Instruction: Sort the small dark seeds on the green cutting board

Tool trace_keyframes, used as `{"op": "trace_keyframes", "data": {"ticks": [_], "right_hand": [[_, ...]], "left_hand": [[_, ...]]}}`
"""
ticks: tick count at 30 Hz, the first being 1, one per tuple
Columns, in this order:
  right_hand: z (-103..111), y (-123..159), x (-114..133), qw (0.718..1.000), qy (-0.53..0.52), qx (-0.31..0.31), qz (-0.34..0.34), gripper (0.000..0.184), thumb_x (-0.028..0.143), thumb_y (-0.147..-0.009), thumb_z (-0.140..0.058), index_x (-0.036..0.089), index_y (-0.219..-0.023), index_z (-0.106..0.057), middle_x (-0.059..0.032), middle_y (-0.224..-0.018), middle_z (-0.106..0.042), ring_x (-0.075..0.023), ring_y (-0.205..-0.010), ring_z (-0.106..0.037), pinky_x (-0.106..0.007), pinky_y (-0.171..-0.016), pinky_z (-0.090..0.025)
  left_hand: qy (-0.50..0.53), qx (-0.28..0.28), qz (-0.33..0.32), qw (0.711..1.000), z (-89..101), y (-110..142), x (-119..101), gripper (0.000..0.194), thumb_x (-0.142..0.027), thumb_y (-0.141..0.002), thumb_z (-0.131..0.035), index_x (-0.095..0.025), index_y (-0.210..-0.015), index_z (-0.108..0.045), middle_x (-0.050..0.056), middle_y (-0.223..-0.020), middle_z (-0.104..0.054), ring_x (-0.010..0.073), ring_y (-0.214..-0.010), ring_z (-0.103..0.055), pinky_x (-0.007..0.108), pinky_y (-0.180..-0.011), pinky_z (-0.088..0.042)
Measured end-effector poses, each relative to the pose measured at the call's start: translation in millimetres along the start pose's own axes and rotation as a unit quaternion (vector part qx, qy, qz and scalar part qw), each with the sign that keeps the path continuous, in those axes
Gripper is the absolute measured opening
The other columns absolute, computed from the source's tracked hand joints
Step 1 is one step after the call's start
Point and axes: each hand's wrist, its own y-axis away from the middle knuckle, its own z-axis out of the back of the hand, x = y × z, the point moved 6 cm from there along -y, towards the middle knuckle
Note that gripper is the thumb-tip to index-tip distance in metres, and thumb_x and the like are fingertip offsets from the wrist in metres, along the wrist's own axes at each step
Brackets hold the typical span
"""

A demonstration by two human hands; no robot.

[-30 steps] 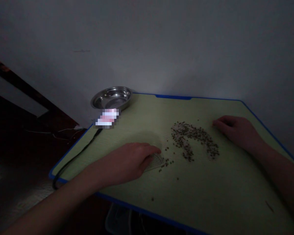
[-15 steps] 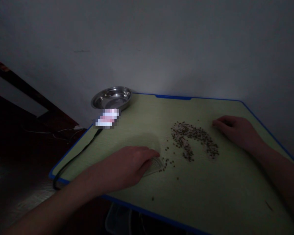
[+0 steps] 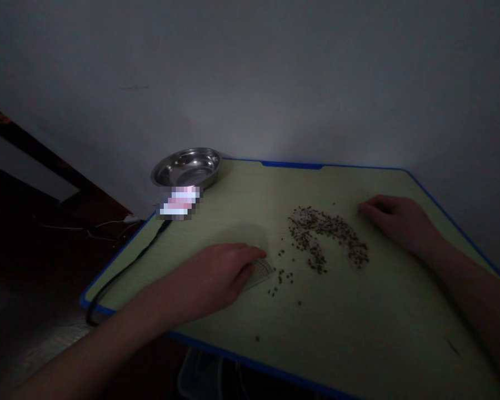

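My left hand (image 3: 223, 276) is closed on a clear plastic protractor (image 3: 263, 271), gripping it by one side above the table. Just right of its curved edge lie several loose small dark beans or seeds (image 3: 280, 276). Farther right, a pile of white grains mixed with dark seeds (image 3: 323, 225) spreads in an arch shape. My right hand (image 3: 400, 222) rests at the right of this pile, fingers curled and thumb against the index finger; nothing shows in it. The far fingers of both hands are hidden.
The green table (image 3: 366, 344) has a blue rim and stands against a grey wall. At its back left corner is a steel bowl (image 3: 187, 168). A blurred, lit device (image 3: 180, 201) with a black cable (image 3: 125, 269) lies before it. Below the front edge is a plastic container (image 3: 200, 375).
My left hand has lifted the protractor slightly, away from the loose seeds. The view has shifted a little. My right hand stays in place.
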Motion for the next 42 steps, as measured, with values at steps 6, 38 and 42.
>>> {"op": "trace_keyframes", "data": {"ticks": [6, 38, 42], "right_hand": [[-1, 0, 0, 1.000, -0.003, -0.003, -0.001, 0.037, 0.052, -0.071, -0.048, 0.020, -0.071, -0.067, -0.0059, -0.066, -0.068, -0.0249, -0.062, -0.060, -0.034, -0.057, -0.040], [0, 0, 0, 1.000, -0.002, -0.010, 0.017, 0.035, 0.050, -0.074, -0.049, 0.020, -0.070, -0.066, -0.0052, -0.062, -0.066, -0.0232, -0.060, -0.059, -0.032, -0.056, -0.038], [0, 0, -1, 1.000, 0.000, -0.007, 0.017, 0.035, 0.050, -0.074, -0.049, 0.020, -0.070, -0.066, -0.0054, -0.063, -0.066, -0.0232, -0.059, -0.058, -0.033, -0.056, -0.038]], "left_hand": [[0.005, 0.004, -0.004, 1.000, -0.9, 2, -3, 0.035, -0.023, -0.091, -0.042, -0.024, -0.120, -0.061, 0.004, -0.115, -0.069, 0.0201, -0.101, -0.064, 0.036, -0.088, -0.049], [0.011, -0.014, -0.033, 0.999, -4.4, -17, -7, 0.035, -0.025, -0.092, -0.040, -0.019, -0.119, -0.061, 0.009, -0.111, -0.069, 0.0206, -0.098, -0.064, 0.036, -0.088, -0.048], [0.011, -0.003, -0.040, 0.999, -5.1, -24, -11, 0.034, -0.024, -0.092, -0.040, -0.021, -0.119, -0.060, 0.008, -0.113, -0.068, 0.0206, -0.099, -0.064, 0.036, -0.086, -0.048]]}}
